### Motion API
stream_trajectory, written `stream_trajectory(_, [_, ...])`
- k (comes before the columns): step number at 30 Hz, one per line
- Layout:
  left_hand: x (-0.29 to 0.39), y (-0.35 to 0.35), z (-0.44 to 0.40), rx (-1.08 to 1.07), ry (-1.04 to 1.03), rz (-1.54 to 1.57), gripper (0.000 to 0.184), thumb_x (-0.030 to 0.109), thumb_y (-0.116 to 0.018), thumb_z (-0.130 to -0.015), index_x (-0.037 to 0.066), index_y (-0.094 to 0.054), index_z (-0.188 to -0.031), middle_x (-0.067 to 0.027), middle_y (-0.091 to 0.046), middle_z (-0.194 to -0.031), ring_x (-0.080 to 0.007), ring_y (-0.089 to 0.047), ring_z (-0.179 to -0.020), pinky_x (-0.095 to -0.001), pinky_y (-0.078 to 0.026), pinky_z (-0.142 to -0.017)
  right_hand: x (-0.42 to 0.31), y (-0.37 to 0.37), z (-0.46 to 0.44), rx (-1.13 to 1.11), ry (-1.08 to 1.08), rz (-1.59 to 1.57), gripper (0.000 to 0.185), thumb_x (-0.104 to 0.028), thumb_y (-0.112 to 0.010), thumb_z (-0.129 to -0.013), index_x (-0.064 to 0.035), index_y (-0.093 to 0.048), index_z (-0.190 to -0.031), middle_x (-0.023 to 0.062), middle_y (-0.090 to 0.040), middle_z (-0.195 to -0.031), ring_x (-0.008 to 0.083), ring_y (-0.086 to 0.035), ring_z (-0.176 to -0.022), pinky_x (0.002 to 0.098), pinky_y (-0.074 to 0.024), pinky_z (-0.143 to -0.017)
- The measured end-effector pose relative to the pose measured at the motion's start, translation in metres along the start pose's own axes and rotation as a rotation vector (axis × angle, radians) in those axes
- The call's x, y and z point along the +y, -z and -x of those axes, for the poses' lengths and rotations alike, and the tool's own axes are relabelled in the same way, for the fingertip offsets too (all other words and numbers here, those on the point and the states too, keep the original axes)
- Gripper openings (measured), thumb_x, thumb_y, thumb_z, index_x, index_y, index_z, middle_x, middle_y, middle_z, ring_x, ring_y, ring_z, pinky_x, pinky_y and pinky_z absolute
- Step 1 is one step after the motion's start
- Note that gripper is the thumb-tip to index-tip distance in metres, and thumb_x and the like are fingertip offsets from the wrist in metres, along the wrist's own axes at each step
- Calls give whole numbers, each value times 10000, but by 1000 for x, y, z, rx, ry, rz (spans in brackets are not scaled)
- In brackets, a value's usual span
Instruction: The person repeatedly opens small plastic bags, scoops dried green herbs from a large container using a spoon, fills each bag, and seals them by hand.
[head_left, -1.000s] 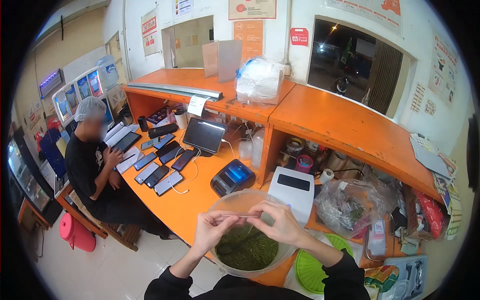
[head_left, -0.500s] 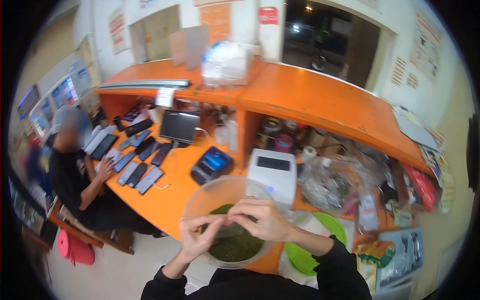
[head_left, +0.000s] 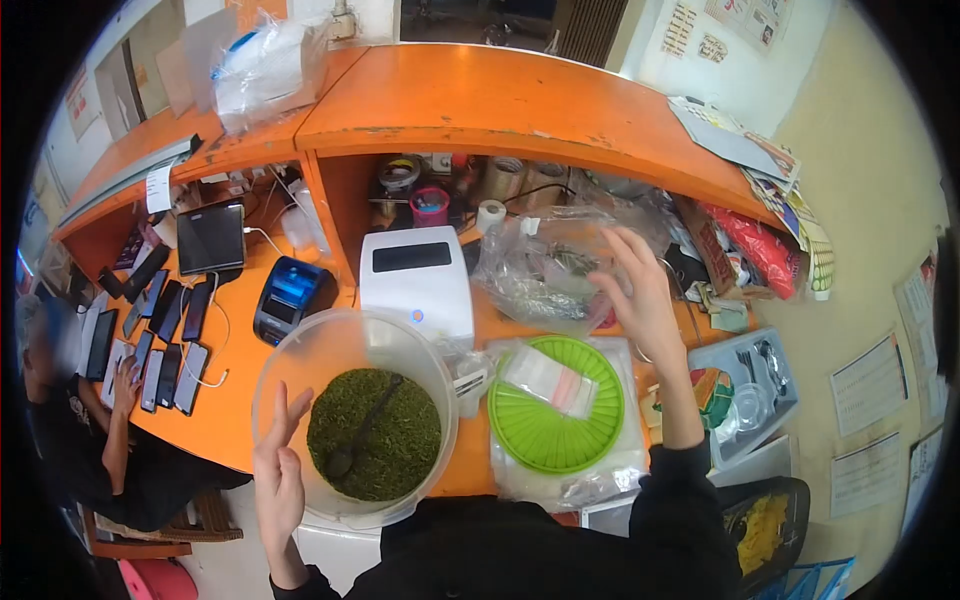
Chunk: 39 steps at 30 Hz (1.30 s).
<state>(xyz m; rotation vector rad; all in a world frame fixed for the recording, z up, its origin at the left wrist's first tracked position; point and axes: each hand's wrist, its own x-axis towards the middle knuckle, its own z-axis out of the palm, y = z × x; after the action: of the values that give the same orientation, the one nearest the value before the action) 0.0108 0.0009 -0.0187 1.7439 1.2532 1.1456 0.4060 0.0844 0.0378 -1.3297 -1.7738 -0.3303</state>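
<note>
Both hands are showing open and gripping nothing: the left hand (head_left: 280, 490) is hovering at the near-left side of the tub (head_left: 330, 335), contact unclear. Just right of it, chopped greens (head_left: 400, 430) are cradling a dark spoon (head_left: 342, 460). Between the hands, a green lid (head_left: 520, 430) is supporting a packet (head_left: 555, 380). The right hand (head_left: 645, 300) is spreading beside a plastic bag (head_left: 520, 280), seemingly mid-reach; gripping such loose film would be calling for a light pinch.
</note>
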Motion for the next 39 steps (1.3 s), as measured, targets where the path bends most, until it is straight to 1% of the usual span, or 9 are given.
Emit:
stream_trajectory(5, [-1, -1, 4, 31, 23, -40, 698, 525, -234, -946, -27, -326, -1364, -236, -502, -1263, -341, -456, -1213, -405, -274, -1038, 44, 2, 88, -582, -337, -56, 354, -151, -660, -776, -19, -578, -1094, 180, -608, -1007, 328, -587, -902, 385, -471, -738])
stream_trajectory(7, [2, -2, 4, 35, 36, -62, 644, 469, -265, -957, -30, -340, -1357, -234, -503, -1263, -336, -457, -1213, -399, -276, -1039, 70, -12, 137, -849, -544, 239, 398, -170, -696, -742, -20, -575, -1090, 162, -641, -901, 282, -625, -833, 350, -479, -726])
stream_trajectory(9, [4, -1, 4, 45, 41, -66, 585, 400, -309, -957, -33, -356, -1347, -233, -505, -1262, -331, -458, -1213, -395, -282, -1037, 113, -35, 215, -692, -442, 315, 368, -154, -717, -716, 3, -592, -1024, 155, -645, -788, 274, -637, -736, 357, -488, -662])
stream_trajectory(15, [11, -1, -1, 53, 36, -56, 468, 190, -467, -893, -54, -427, -1290, -227, -522, -1242, -320, -470, -1200, -392, -306, -1026, 87, -54, 239, -314, -923, -30, 282, -104, -679, -703, 26, -605, -942, 193, -636, -773, 322, -630, -714, 380, -482, -636])
stream_trajectory(24, [14, -3, -5, 86, 10, -50, 430, 127, -527, -845, -68, -482, -1226, -223, -538, -1213, -319, -489, -1173, -394, -324, -1020, 71, -28, 198, -45, -551, 278, 112, -16, -573, -806, 22, -573, -911, 152, -623, -699, 245, -630, -639, 338, -465, -574])
stream_trajectory(27, [15, -1, -4, 80, 16, -73, 419, 106, -527, -838, -66, -489, -1218, -221, -541, -1208, -318, -493, -1167, -394, -327, -1018, 70, -20, 183, 26, -511, 221, 72, -13, -567, -816, 20, -555, -879, 171, -612, -704, 248, -620, -622, 335, -449, -562])
stream_trajectory(30, [15, -1, -3, 89, 15, -66, 408, 79, -529, -830, -61, -496, -1212, -218, -544, -1203, -316, -496, -1163, -392, -330, -1016, 65, -16, 173, 66, -724, -76, 45, -24, -552, -818, 13, -571, -837, 188, -593, -705, 280, -600, -628, 355, -446, -578])
stream_trajectory(33, [13, -2, -1, 101, 7, -38, 404, 58, -531, -823, -56, -500, -1209, -215, -550, -1196, -310, -498, -1162, -386, -334, -1012, 78, -22, 181, -6, -734, -79, 46, -13, -554, -846, 29, -574, -852, 80, -591, -672, 130, -559, -613, 271, -441, -569])
stream_trajectory(39, [16, 0, 1, 116, 8, -55, 406, 53, -534, -822, -54, -501, -1212, -205, -560, -1185, -295, -506, -1154, -371, -341, -1002, 70, -16, 163, 25, -554, 47, 87, -41, -577, -856, 45, -591, -850, 45, -601, -725, 98, -549, -638, 239, -441, -580])
